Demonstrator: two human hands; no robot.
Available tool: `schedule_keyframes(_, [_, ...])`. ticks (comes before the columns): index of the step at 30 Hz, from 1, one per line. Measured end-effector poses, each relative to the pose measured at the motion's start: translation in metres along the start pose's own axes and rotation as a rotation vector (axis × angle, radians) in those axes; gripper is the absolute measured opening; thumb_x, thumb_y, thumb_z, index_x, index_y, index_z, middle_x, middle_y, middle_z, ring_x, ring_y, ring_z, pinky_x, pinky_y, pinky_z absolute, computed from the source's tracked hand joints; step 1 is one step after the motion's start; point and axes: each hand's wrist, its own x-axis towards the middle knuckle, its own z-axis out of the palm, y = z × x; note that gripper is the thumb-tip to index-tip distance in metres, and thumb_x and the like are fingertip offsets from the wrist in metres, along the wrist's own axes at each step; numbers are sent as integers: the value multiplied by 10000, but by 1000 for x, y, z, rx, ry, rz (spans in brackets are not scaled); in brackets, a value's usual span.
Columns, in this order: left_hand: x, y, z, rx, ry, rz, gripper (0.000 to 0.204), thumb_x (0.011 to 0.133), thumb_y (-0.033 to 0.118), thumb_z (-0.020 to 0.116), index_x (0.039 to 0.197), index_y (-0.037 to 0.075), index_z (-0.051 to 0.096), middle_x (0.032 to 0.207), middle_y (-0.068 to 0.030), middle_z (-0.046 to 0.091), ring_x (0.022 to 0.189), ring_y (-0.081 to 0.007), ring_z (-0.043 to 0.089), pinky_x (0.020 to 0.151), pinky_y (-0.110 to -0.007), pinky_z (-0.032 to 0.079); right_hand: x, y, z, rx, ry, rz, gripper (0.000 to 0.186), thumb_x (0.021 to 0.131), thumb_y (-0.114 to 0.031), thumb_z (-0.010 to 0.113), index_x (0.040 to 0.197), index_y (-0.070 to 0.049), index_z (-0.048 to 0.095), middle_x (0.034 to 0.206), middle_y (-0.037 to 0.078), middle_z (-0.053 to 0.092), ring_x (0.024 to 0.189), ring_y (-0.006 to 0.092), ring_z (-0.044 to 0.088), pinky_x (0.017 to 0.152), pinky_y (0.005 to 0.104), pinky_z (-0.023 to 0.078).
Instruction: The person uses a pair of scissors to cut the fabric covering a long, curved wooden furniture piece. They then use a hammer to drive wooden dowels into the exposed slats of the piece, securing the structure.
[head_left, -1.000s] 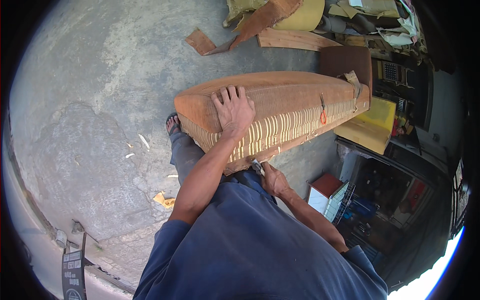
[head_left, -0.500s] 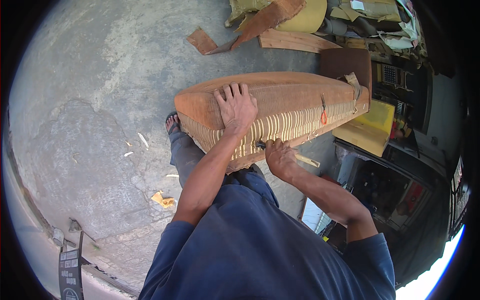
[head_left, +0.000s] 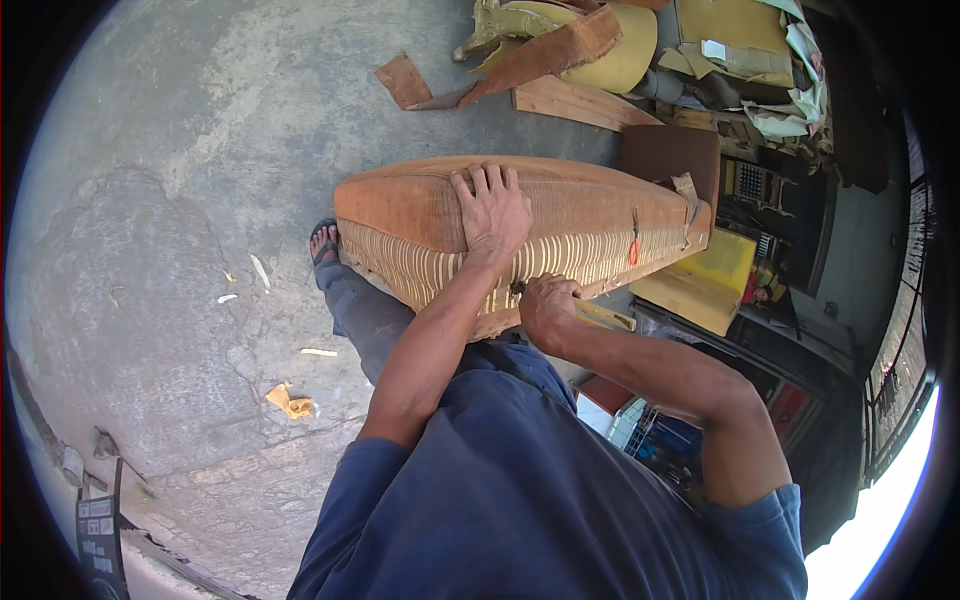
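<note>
My left hand point(head_left: 492, 208) rests open, fingers spread, on the rust-brown corduroy top of a long upholstered piece point(head_left: 580, 185) with a striped side. Below it, my right hand point(head_left: 548, 300) is closed on a hand tool with a dark end point(head_left: 517, 288) against the striped fabric; the fingers hide much of the tool. A pale strip point(head_left: 611, 318) sticks out to the right, beyond that hand. Red-handled scissors point(head_left: 634, 250) lie on the striped side, farther right.
Fabric strips point(head_left: 520, 65), a wooden plank point(head_left: 565, 103) and piled padding lie above. A brown block point(head_left: 655, 150) and yellow cushioned piece point(head_left: 700, 280) stand at right. Scraps point(head_left: 288, 402) lie on the concrete floor point(head_left: 180, 300). A sign point(head_left: 98, 535) is at lower left.
My right hand has moved up from the lower edge onto the striped side with the tool. The left hand stays on the top. The view has shifted slightly.
</note>
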Motion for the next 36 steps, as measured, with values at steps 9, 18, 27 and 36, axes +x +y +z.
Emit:
schedule_keyframes(9, [-1,-9,2,-17,22,-9,478,924,372,648,1262,34,644,1294,-183,590,1326,-380,474,1148,-629,268,-3,26,12,288,45,-207,304,991,-133,558,1223,55,617,1092,241,740,1018,349,756,768,498,608])
schedule_keyframes(18, [2,-2,-6,-40,-34,17,451,936,334,610,1258,21,653,1307,-183,600,1308,-374,492,1135,-632,282,-47,11,65,998,-23,-233,423,939,-127,536,1335,22,539,1106,324,708,1094,469,692,955,521,543])
schedule_keyframes(27, [-15,-2,7,115,-87,358,598,987,344,563,1505,50,505,1592,-177,445,1517,-351,341,1207,-669,219,-44,-3,200,1612,-2,77,480,944,-188,647,1368,13,551,1119,273,700,1086,396,682,956,453,507])
schedule_keyframes(36, [-102,46,33,139,-448,872,623,1014,436,571,1554,135,488,1669,-77,376,1568,-289,282,1296,-587,140,31,-59,331,2261,-201,156,409,921,-95,677,1317,-52,587,1002,91,696,943,220,671,815,395,531])
